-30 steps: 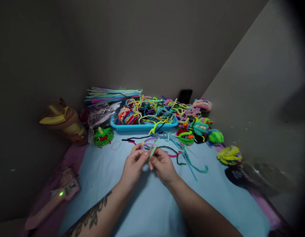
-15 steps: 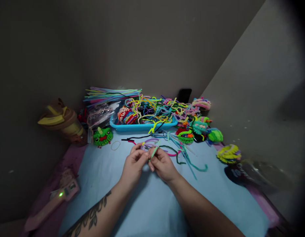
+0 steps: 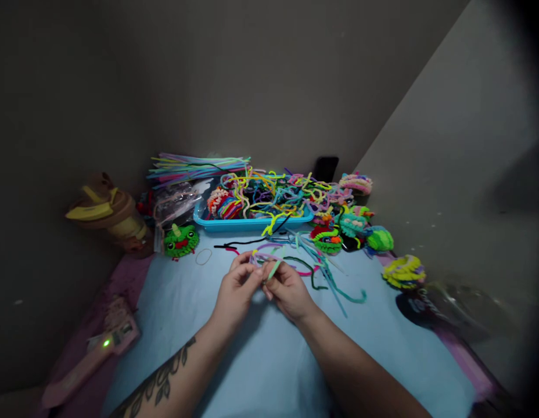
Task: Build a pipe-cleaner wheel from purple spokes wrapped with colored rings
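My left hand [image 3: 241,283] and my right hand [image 3: 288,290] meet over the middle of the blue cloth, fingertips close together. Purple pipe cleaners [image 3: 269,248] with a yellow bit at one end rise from my left fingers, which are closed on them. A light green pipe cleaner [image 3: 274,269] is pinched in my right hand. Where the strands join between the fingertips is hidden. Just beyond the hands lie a dark green pipe cleaner [image 3: 312,273] and several teal pipe cleaners [image 3: 333,278].
A blue tray [image 3: 256,225] full of tangled pipe cleaners stands at the back. Fuzzy figures [image 3: 404,271] line the right side; a green one [image 3: 181,241] sits left. Farther left are a brown cup [image 3: 121,215] and a pink device [image 3: 95,357] with a green light.
The light green pipe cleaner has shifted slightly in my right fingers. Both hands stay in almost the same place.
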{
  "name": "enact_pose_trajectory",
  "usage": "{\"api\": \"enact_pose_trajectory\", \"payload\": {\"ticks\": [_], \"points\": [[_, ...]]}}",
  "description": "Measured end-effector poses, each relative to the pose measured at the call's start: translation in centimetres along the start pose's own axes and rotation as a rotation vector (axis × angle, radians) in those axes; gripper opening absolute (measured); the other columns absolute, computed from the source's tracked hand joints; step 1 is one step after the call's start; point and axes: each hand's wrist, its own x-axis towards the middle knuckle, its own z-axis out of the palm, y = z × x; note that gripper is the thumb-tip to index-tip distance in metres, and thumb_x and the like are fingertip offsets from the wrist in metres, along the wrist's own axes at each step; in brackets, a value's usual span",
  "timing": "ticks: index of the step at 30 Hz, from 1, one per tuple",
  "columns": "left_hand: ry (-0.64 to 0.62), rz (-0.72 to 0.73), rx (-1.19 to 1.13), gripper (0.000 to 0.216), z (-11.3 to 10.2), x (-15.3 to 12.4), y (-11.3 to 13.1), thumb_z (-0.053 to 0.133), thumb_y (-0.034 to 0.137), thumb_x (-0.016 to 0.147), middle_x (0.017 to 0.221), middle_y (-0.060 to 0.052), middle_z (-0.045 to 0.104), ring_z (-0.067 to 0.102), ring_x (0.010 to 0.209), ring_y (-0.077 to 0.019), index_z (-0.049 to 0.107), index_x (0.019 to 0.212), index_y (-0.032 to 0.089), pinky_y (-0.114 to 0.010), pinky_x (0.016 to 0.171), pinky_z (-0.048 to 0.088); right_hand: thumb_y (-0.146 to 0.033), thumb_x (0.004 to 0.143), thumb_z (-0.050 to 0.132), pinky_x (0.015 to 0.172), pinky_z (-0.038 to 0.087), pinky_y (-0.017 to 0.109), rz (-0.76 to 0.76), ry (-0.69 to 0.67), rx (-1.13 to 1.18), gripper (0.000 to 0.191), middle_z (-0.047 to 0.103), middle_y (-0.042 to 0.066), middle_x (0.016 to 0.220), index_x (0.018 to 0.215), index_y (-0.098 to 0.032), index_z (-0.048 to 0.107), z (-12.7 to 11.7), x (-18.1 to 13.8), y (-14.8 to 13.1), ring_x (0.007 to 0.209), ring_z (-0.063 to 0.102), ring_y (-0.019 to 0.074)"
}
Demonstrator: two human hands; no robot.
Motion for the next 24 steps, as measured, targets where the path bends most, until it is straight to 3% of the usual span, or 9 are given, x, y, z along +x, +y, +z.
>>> {"api": "enact_pose_trajectory", "payload": {"ticks": [5, 10, 16, 24], "points": [[-0.015, 0.007, 0.002, 0.024, 0.0, 0.0, 0.0, 0.059, 0.031, 0.077, 0.096, -0.008, 0.062, 0.040, 0.124, -0.0255, 0.064, 0.056, 0.021, -0.035, 0.103, 0.031, -0.043, 0.078, 0.064, 0.049, 0.035, 0.022, -0.009, -0.006, 0.044, 0.024, 0.050, -0.004, 0.067, 0.077, -0.021, 0.053, 0.2, 0.0, 0.1, 0.048, 0.043, 0.0065], [0.071, 0.041, -0.024, 0.018, -0.1, -0.1, -0.3, 0.061, 0.033, 0.077, 0.111, -0.008, 0.056, 0.044, 0.121, -0.0250, 0.065, 0.066, 0.021, -0.034, 0.101, 0.032, -0.037, 0.078, 0.065, 0.050, 0.035, 0.021, -0.037, 0.104, 0.068, 0.020, 0.051, -0.003, 0.074, 0.084, -0.021, 0.054, 0.5, 0.2, -0.4, 0.052, 0.046, 0.0073], [0.130, 0.096, -0.008, 0.015, -0.4, 0.1, -0.8, 0.062, 0.034, 0.078, 0.115, -0.007, 0.051, 0.048, 0.116, -0.0224, 0.066, 0.074, 0.020, -0.032, 0.100, 0.032, -0.024, 0.079, 0.062, 0.066, 0.038, 0.024, -0.180, 0.192, -0.334, 0.011, 0.049, -0.001, 0.075, 0.073, -0.020, 0.055, 0.5, 0.3, -1.5, 0.072, 0.048, 0.0125], [0.144, 0.087, -0.021, 0.014, -0.1, 0.1, -1.1, 0.063, 0.033, 0.077, 0.106, -0.005, 0.049, 0.053, 0.101, -0.0181, 0.064, 0.075, 0.019, -0.030, 0.091, 0.038, -0.016, 0.080, 0.056, 0.061, 0.035, 0.024, -0.245, 0.186, -0.613, 0.013, 0.047, -0.002, 0.069, 0.068, -0.019, 0.052, 0.8, 0.0, -2.0, 0.068, 0.046, 0.0123]]}}
